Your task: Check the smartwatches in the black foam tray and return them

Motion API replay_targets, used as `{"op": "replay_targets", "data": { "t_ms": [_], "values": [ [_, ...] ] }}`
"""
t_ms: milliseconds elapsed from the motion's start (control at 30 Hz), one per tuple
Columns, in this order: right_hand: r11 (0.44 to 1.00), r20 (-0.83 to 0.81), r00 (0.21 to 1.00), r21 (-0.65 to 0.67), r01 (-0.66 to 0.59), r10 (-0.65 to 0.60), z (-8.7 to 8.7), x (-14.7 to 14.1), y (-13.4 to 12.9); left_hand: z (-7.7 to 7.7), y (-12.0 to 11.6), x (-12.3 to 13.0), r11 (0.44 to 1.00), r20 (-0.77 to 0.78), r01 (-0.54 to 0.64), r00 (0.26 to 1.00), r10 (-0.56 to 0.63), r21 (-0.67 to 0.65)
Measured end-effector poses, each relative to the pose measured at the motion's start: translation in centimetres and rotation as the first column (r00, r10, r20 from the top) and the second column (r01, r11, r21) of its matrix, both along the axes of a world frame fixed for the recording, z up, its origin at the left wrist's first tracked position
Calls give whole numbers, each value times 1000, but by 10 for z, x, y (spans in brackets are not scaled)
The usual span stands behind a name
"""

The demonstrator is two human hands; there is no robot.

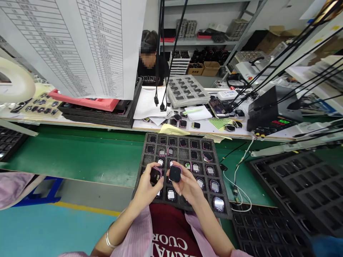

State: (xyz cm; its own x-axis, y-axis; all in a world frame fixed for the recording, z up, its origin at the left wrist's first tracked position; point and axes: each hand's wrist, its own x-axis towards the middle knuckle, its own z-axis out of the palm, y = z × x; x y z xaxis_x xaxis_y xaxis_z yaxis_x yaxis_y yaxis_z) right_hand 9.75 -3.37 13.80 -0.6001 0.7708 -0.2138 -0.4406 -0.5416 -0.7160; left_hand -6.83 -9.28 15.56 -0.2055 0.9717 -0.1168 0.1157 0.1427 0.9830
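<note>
My left hand (pixel 150 184) grips a smartwatch body with a purple-pink edge (pixel 155 175) between thumb and fingers. Just to its right, my right hand (pixel 187 184) holds a second smartwatch body, its dark square face (pixel 175 174) turned up toward me. Both hands are above a black foam tray (pixel 184 154) divided into square pockets. Many pockets hold similar watch bodies, some with lit white screens, such as the watch (pixel 170 194) below my hands and the watch (pixel 219 203) in the near right corner. My hands hide part of the tray's left middle.
Printed sheets (pixel 107 46) hang at upper left. Black cables (pixel 171 53) dangle ahead. A power supply (pixel 273 114) with lit digits stands at right on the shelf. More foam trays (pixel 308 189) are stacked at right. A person (pixel 151 67) sits across the bench.
</note>
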Motion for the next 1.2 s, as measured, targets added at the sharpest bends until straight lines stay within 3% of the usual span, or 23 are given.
{"op": "replay_targets", "data": {
  "t_ms": [633, 1200],
  "values": [
    [1000, -49, 999, -26, 9, -10, -1, -2, -1, 6, 1, 2, 999, -181, 39, 983, -39, -2],
    [998, -57, 997, -45, 47, -49, -3, -4, -2, -4, 5, 2, 999, -69, 52, 996, -52, -8]
  ]
}}
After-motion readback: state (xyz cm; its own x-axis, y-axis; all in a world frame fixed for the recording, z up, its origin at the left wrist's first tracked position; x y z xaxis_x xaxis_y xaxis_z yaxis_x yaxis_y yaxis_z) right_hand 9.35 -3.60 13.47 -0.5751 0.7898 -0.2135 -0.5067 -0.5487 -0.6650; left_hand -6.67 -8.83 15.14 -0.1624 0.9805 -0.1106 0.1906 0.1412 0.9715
